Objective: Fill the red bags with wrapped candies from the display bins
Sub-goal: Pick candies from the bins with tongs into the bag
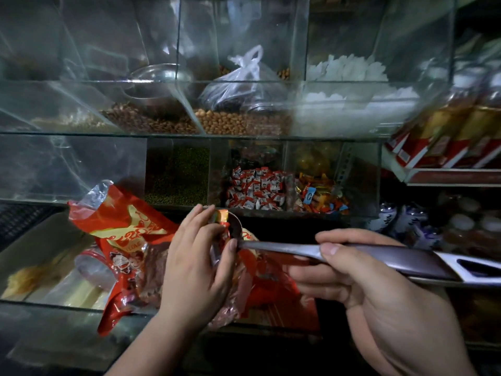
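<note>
A red and yellow printed bag (127,240) lies crumpled on the lower glass bin, its mouth toward me. My left hand (198,264) holds the bag's opening and touches the bowl of a metal scoop (233,232) with a wrapped candy on it. My right hand (352,278) grips the long metal handle (379,256) of that scoop. Behind, one glass bin holds red and white wrapped candies (257,188), and the bin beside it holds orange and yellow wrapped candies (322,196).
Upper glass bins hold peanuts (230,120), a tied plastic bag (244,82), a metal bowl (160,77) and white pieces (349,71). A bin of green beans (176,175) stands left of the candies. Red boxes (447,142) and jars fill shelves at right.
</note>
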Demonstrator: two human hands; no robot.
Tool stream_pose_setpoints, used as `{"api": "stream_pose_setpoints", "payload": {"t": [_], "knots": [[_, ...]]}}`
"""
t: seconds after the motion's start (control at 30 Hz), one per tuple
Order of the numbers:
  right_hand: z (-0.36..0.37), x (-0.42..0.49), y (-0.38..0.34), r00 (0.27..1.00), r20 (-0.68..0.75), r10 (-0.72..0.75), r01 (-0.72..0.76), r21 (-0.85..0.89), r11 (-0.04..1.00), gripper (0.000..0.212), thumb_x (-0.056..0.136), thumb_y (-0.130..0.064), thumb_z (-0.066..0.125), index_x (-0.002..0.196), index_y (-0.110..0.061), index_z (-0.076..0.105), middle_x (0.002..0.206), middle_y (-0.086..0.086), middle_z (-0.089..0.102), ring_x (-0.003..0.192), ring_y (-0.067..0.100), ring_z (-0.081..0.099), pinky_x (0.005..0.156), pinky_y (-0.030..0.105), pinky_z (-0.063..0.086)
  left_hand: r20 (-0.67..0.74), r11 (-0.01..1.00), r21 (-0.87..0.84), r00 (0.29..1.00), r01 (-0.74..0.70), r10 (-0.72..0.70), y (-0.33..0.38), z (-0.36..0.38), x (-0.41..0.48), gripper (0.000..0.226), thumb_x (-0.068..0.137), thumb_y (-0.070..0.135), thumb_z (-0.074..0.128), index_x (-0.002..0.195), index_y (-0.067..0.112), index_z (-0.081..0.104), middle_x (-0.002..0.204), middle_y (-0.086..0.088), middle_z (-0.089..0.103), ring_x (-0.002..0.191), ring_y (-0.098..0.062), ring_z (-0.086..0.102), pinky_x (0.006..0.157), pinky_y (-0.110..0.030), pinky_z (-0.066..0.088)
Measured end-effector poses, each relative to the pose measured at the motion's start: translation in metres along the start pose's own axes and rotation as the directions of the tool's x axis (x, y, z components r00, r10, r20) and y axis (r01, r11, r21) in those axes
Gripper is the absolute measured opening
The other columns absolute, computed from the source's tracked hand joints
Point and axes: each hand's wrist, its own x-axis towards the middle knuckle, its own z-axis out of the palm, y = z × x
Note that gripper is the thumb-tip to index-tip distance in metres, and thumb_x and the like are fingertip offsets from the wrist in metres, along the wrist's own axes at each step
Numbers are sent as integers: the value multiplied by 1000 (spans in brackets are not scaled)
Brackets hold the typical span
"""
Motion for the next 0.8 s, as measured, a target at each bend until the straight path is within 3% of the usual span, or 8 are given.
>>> {"api": "stream_pose_setpoints", "payload": {"t": [0.07,0.13,0.27,0.4,0.5,0.63,0.7,0.8], "knots": [[-5,3,-9,998,-40,-52,52,5,999,18,55,-23,71,69,-20,82,61,26,72,54,36,75,46,31,59,-9,998,-14,998,-59,59,8,3,21,35,100,43,46,110,15,63,143,-3,52,147,-17,32,118,-39,29],[-13,9,-15,988,-81,-134,136,20,991,13,68,-13,72,67,-21,82,60,21,73,53,33,75,44,29,58,-4,993,-30,993,-118,118,20,12,45,31,99,39,48,109,14,63,140,-4,54,145,-18,34,117,-38,31],[-42,28,-25,958,-208,-196,203,16,979,48,95,3,55,65,-24,81,59,10,74,52,25,76,44,24,58,75,971,-79,970,-224,230,46,56,94,29,97,35,50,109,11,62,135,-6,57,141,-20,39,116,-37,32],[-82,66,-26,935,-335,-121,169,119,978,37,101,7,47,80,-13,69,57,8,73,52,24,76,46,24,59,242,945,-155,916,-289,320,71,123,132,33,98,35,51,113,7,60,133,-12,57,137,-26,42,114,-34,31],[-96,97,-10,895,-420,-150,209,98,973,29,102,6,48,87,-12,66,59,1,74,58,21,77,51,22,60,425,963,-190,869,-189,255,75,168,158,37,100,33,55,124,5,58,139,-16,52,138,-31,38,115,-36,28],[-91,137,20,873,-439,-212,196,-81,977,23,101,1,57,90,-13,72,81,10,77,78,20,80,67,24,63,466,988,-149,884,33,41,76,207,180,43,97,29,61,132,5,54,140,-17,46,136,-34,38,113,-39,30],[-93,155,31,893,-355,-278,168,-311,936,19,97,-2,65,89,-14,76,87,8,79,87,18,79,79,29,62,462,988,-83,883,132,-80,75,216,183,52,93,30,65,138,11,47,148,-17,36,144,-36,27,117,-44,26],[-100,167,37,931,-118,-346,170,-699,695,16,92,-10,72,87,-22,80,86,-12,77,83,-5,69,75,12,51,503,983,-35,853,181,-139,70,221,184,66,90,28,69,146,18,37,160,-15,21,151,-34,14,120,-48,22]]}}
